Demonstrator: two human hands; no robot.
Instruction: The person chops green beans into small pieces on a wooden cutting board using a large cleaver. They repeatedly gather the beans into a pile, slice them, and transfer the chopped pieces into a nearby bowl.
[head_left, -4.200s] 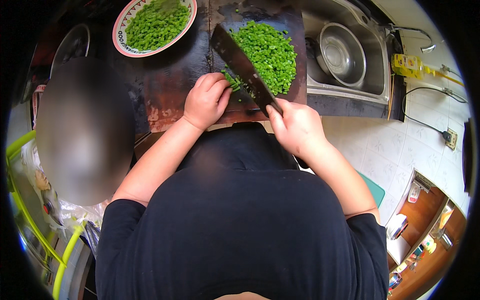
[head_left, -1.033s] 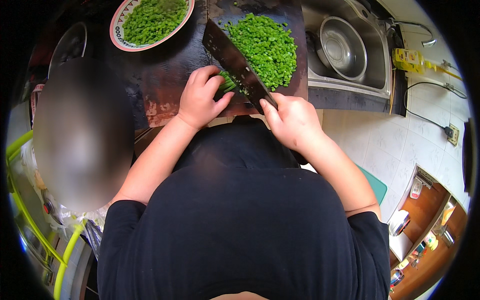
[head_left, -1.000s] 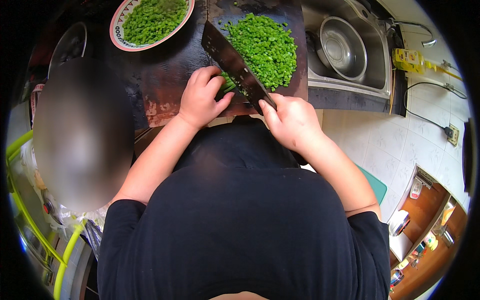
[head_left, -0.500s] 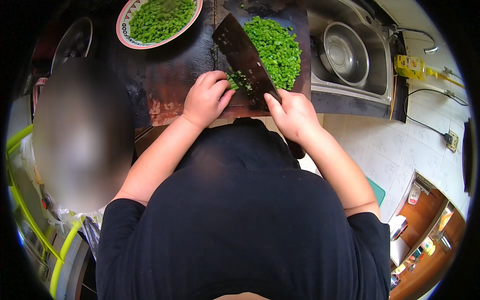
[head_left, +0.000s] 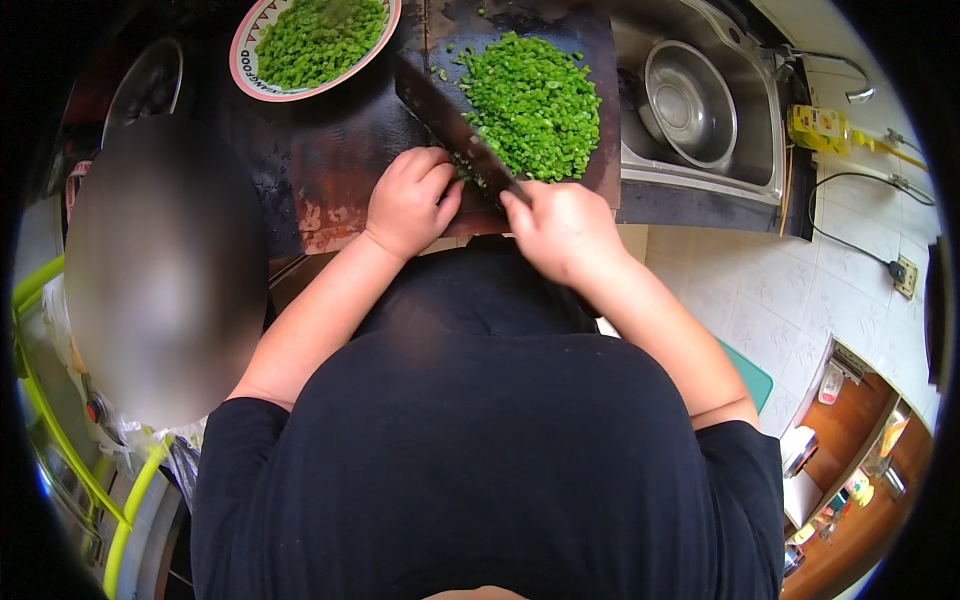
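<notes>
My right hand (head_left: 567,229) is wrapped round the handle of a cleaver (head_left: 447,118). Its broad dark blade slants up to the left, with bits of green stuck along it. Beside the blade, my left hand (head_left: 412,202) has its fingers curled on the cutting board (head_left: 345,195), closed round green beans whose ends are mostly hidden behind the fingers and the blade. A heap of finely chopped green beans (head_left: 540,110) lies on the board just right of the cleaver.
At the far left of the board stands a white bowl with a pink rim (head_left: 243,70), full of chopped green pieces. To the right is a steel sink (head_left: 765,160) with a metal basin (head_left: 690,105) in it. A yellow bottle (head_left: 820,130) lies beyond. A blurred patch covers the left side.
The cleaver has shifted left with my right hand, its blade now steeper and closer to my left fingers. More of the chopped heap shows. My left hand has barely moved.
</notes>
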